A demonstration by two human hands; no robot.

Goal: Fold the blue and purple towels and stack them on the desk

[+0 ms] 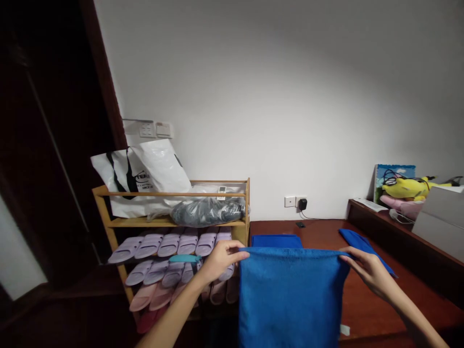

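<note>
Nearest the camera, two bare forearms (177, 307) reach in from the lower edge, one on each side of a hanging blue cloth (292, 295). The left hand (223, 261) pinches the cloth's upper left corner between thumb and fingers; the right hand (368, 270) pinches the upper right corner in the same manner. The top edge is stretched nearly level between the hands, with a slight sag. The cloth hangs in front of a reddish-brown surface (366, 295), its lower part cut off by the frame.

On the surface, directly behind the held cloth, lies a folded blue cloth (276, 241), partly hidden. A further blue piece (368, 249) lies at an angle behind the right hand. A small white tag (344, 330) shows beside the held cloth's right edge; whether it is attached cannot be determined. Near the wall, a black adapter (302, 205) is plugged into a socket.

To the left stands a wooden shoe rack (248, 208). Its top shelf carries a white bag (159, 166) and a plastic-wrapped dark bundle (210, 211); lilac slippers (168, 244) and pink slippers (159, 296) occupy the levels below.

At right, a yellow plush toy (406, 188) rests on a raised ledge (384, 233).
</note>
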